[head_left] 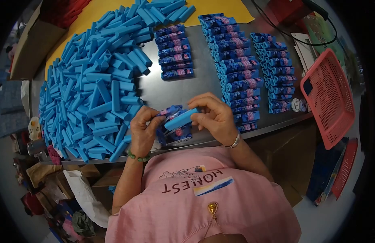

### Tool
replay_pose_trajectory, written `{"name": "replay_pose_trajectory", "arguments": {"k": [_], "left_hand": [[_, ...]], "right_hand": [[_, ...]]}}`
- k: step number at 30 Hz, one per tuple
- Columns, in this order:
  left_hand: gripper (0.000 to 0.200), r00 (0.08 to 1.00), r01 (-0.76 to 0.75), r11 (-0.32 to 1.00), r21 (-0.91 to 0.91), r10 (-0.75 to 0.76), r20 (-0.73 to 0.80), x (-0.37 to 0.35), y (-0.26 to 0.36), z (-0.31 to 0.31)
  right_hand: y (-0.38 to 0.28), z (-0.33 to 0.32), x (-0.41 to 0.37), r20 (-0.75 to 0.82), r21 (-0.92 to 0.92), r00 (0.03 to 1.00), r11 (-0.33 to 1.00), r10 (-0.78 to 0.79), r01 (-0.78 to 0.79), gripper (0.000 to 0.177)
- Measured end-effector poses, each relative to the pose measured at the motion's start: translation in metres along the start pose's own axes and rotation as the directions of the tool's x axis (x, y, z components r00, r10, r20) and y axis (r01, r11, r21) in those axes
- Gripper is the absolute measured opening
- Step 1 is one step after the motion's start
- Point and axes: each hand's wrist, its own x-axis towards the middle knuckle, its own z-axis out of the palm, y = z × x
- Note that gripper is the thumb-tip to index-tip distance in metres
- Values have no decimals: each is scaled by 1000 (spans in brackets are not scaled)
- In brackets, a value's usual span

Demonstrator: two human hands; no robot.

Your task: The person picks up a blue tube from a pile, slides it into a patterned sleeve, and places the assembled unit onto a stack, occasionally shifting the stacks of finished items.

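My left hand (143,128), with a green bead bracelet at the wrist, pinches the edge of a dark blue and pink printed wrapper (170,110). Between the fingers and thumb of my right hand (213,118) is a plain light blue tube (181,119), held slanted against the wrappers. More printed wrappers (183,133) lie beneath it near the table's front edge. To the left is a large heap of plain blue tubes (96,87). Beyond my hands, wrapped pieces (175,59) lie in a column.
Two larger stacks of wrapped pieces (239,69) (278,71) stand on the metal table (155,91) at the right. A pink perforated basket (329,97) leans by the right edge, near small round lids (296,105). A cardboard box (37,48) is at the upper left.
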Motion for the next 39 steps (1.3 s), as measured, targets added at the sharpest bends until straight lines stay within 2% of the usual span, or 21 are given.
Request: {"name": "replay_pose_trajectory", "arguments": {"k": [1,3,4,6,10,12,17,22,23,26,28,29,31,32,33,34,35,36,37,39], "left_hand": [[3,999,-34,998,58,36,-35,1,2,-2],[3,998,-50,997,66,52,-31,2,5,-5],[2,997,-66,995,73,68,-23,2,5,-7],[3,993,-114,988,104,114,1,1,3,-11],[6,980,-197,975,105,194,39,-1,6,-12],[6,979,-204,973,110,203,25,-2,11,-11],[7,971,-233,960,152,238,-12,-2,10,-11],[8,972,-219,970,102,208,106,-1,11,-14],[8,973,-218,971,102,208,105,-1,13,-14],[11,970,-233,958,165,216,114,-1,17,-12],[17,935,-353,855,379,340,104,0,20,-7],[17,934,-355,855,378,341,106,0,22,-3],[23,981,-181,962,204,162,105,0,26,2],[23,981,-183,962,204,164,106,0,25,3],[23,984,-134,986,97,120,135,1,24,3],[24,983,-78,997,-9,79,168,2,23,4],[24,982,-80,997,-10,80,169,1,20,4],[24,980,33,994,-104,-12,197,-1,17,4],[23,968,147,970,-193,-101,231,-2,15,4],[23,970,161,958,-239,-109,215,-3,15,4]], "right_hand": [[-1,-3,0,3,1,1000,1000,-2,2,16],[-5,-9,1,-53,261,989,958,138,-120,16],[-8,-11,2,-52,262,989,958,136,-118,16],[-13,-15,4,-139,389,973,914,186,-119,18],[-12,-15,8,-174,398,965,910,197,-115,17],[-10,-15,9,-178,336,954,926,242,-172,17],[-12,-18,9,-173,340,954,924,245,-176,17],[-15,-24,11,-111,353,964,916,243,-190,17],[-15,-24,11,-116,307,961,929,252,-206,17],[-10,-21,12,-144,214,962,956,233,-199,16],[-9,-17,11,-170,168,964,970,204,-176,15],[-9,-13,11,-162,165,966,971,199,-172,14],[-7,-5,10,-157,160,969,973,192,-167,13],[-6,-1,10,-128,61,980,987,154,-147,13],[-4,3,9,-95,-38,988,992,118,-122,14],[-4,6,8,-96,-39,989,992,117,-121,14],[-3,10,7,-69,-49,991,992,117,-121,15],[-2,11,7,-41,-58,992,991,119,-121,16],[-1,11,7,-40,-58,992,991,118,-120,16],[1,9,6,-13,121,983,976,185,-182,18]]}}
